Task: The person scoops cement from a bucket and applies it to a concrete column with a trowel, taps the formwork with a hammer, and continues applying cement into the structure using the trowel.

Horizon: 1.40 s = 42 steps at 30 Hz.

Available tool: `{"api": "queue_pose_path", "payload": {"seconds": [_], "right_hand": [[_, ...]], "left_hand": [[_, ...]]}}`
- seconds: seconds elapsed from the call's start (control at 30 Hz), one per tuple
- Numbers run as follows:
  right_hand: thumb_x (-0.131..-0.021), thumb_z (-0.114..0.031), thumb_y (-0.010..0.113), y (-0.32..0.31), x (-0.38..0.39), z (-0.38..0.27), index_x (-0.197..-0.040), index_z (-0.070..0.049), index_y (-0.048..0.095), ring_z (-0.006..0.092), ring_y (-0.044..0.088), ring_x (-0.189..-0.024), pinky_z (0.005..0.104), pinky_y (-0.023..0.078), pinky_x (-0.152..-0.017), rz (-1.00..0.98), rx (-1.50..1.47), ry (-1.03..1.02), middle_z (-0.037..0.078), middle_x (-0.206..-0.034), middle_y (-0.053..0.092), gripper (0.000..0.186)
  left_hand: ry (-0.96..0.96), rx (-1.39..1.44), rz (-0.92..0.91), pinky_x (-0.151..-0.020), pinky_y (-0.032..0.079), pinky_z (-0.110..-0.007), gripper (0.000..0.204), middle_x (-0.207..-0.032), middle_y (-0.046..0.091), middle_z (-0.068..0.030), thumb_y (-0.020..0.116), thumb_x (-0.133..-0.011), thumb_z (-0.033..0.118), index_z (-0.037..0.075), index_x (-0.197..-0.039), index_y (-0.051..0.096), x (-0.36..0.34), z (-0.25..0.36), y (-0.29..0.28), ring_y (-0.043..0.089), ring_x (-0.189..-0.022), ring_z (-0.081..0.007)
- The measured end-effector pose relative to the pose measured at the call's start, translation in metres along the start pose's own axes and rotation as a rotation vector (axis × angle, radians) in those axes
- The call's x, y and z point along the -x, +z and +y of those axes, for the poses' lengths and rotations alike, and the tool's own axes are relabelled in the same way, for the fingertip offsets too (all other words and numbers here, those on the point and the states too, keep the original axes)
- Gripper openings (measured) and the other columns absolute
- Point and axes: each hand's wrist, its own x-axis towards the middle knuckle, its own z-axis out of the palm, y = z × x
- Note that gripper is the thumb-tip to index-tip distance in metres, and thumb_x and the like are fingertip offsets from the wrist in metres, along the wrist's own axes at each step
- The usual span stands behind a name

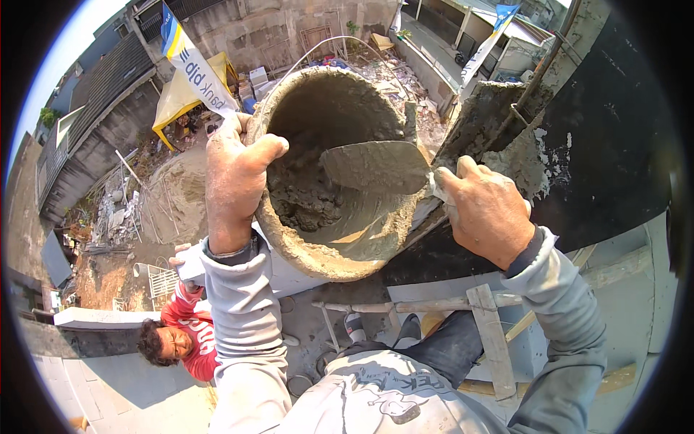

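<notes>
My left hand (237, 177) grips the left rim of a mortar-caked bucket (318, 264), its thumb over the edge. The bucket is tipped so that its mouth faces me. Wet grey mortar (307, 206) lies inside, mostly along the left and lower wall. In my right hand (488, 210), fingers closed round the handle, is a trowel (379, 166). Its mortar-smeared blade reaches across the bucket's mouth from the right. The handle is mostly hidden by my fingers. A thin wire bail (340, 37) arches over the far side of the bucket.
Right of the bucket stand a mortar-smeared wall edge (499, 116) and a dark panel (607, 145). Wooden poles and a plank (491, 340) form a scaffold below me. A co-worker in a red shirt (195, 329) is at lower left. Rubble and a yellow canopy (177, 108) lie far below.
</notes>
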Motion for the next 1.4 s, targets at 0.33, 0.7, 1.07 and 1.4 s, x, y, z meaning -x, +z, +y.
{"api": "queue_pose_path", "payload": {"seconds": [0.33,0.7,1.07,1.4], "right_hand": [[-0.087,-0.020,0.068,0.048,-0.122,-0.040,-0.107,-0.007,0.075,0.0303,0.070,-0.092,0.0534,0.054,-0.069,-0.209,0.582,-0.158,0.009,-0.100,0.074,0.024],[-0.071,-0.014,0.067,0.044,-0.089,-0.025,-0.088,0.001,0.074,0.0349,0.073,-0.079,0.0431,0.058,-0.070,-0.758,-0.081,-0.215,0.020,-0.077,0.072,0.023],[-0.073,-0.020,0.069,0.060,-0.035,-0.035,-0.098,0.002,0.071,0.0403,0.070,-0.083,0.0432,0.056,-0.077,-0.655,-0.594,-0.049,0.024,-0.083,0.071,0.032],[-0.073,-0.019,0.073,0.015,-0.023,-0.010,-0.096,0.000,0.069,0.0396,0.068,-0.073,0.0432,0.054,-0.066,-0.403,-0.612,-0.072,0.021,-0.075,0.068,0.030]], "left_hand": [[0.018,0.057,-0.069,-0.070,0.047,-0.025,0.020,-0.084,0.064,-0.0043,0.064,-0.073,0.003,-0.004,-0.092,0.061,0.015,0.007,0.015,0.055,-0.074,-0.0099],[-0.034,-0.014,-0.048,-0.074,0.045,-0.023,0.025,-0.086,0.062,-0.0010,0.067,-0.074,0.003,-0.001,-0.098,0.061,0.012,0.009,0.018,0.054,-0.076,-0.0077],[0.032,0.042,0.009,-0.066,0.048,-0.028,0.021,-0.076,0.064,-0.0049,0.067,-0.074,0.007,-0.003,-0.092,0.061,0.028,0.011,0.031,0.055,-0.068,-0.0102],[-0.030,0.171,-0.012,-0.072,0.049,-0.025,0.024,-0.085,0.065,-0.0048,0.074,-0.083,0.011,-0.002,-0.097,0.060,0.015,0.002,0.010,0.058,-0.075,-0.0092]]}}
